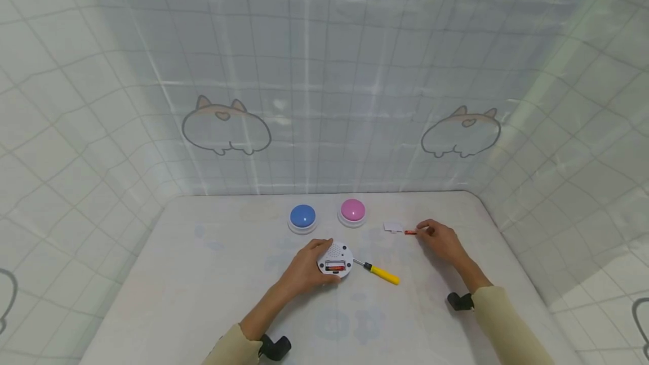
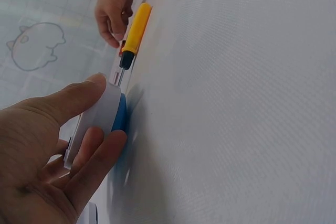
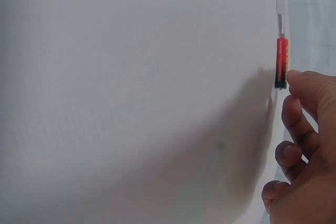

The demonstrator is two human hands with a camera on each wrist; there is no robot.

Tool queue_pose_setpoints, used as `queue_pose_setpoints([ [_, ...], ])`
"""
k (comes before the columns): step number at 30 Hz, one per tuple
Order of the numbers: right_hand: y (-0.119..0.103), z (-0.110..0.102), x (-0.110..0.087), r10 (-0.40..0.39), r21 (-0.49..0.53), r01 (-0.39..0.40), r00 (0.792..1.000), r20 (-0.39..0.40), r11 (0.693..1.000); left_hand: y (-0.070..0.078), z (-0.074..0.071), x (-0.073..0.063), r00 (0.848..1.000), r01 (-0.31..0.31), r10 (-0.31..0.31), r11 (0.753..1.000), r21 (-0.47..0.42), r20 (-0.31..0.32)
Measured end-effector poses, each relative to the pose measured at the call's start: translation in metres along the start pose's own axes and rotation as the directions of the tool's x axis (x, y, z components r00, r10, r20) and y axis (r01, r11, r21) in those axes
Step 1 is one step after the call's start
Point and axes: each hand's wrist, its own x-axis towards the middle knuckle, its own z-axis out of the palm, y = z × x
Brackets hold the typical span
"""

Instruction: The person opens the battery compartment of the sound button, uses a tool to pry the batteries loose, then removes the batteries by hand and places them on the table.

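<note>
My left hand [image 1: 307, 266] grips a round white push-button device [image 1: 333, 250], turned base up. A red battery [image 1: 334, 267] lies in its uncovered compartment, and its blue dome [image 2: 120, 113] faces the table. At the right, my right hand [image 1: 442, 241] has its fingertips at one end of another red battery [image 3: 282, 59]. Thumb and index finger are close to it; whether they pinch it I cannot tell. A small white plastic piece [image 1: 392, 227] lies just left of that battery. Beside the held device is a yellow-handled screwdriver [image 1: 383, 274], its shaft reaching the device's right edge.
Behind the held device stand a blue push button [image 1: 302, 216] and a pink one [image 1: 352, 210], both on white bases. The pale table [image 1: 213, 297] meets a hanging tiled-pattern sheet [image 1: 324, 156] at the back and sides.
</note>
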Motion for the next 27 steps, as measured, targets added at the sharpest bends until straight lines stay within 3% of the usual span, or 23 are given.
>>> queue_pose_setpoints([
  [12,-0.041,0.01,-0.01,-0.146,0.063,0.143,0.989,0.032,0.988,0.0,0.001,0.0,1.0,0.0,0.0,1.0,-0.006,-0.004],
  [23,-0.096,0.037,-0.029,-0.292,0.085,0.284,0.95,0.11,0.955,0.003,0.001,-0.001,1.0,0.001,-0.001,1.0,-0.008,-0.009],
  [27,-0.111,0.048,-0.038,-0.351,0.13,0.333,0.923,0.156,0.934,0.002,0.001,-0.001,1.0,-0.012,0.012,1.0,-0.01,-0.004],
])
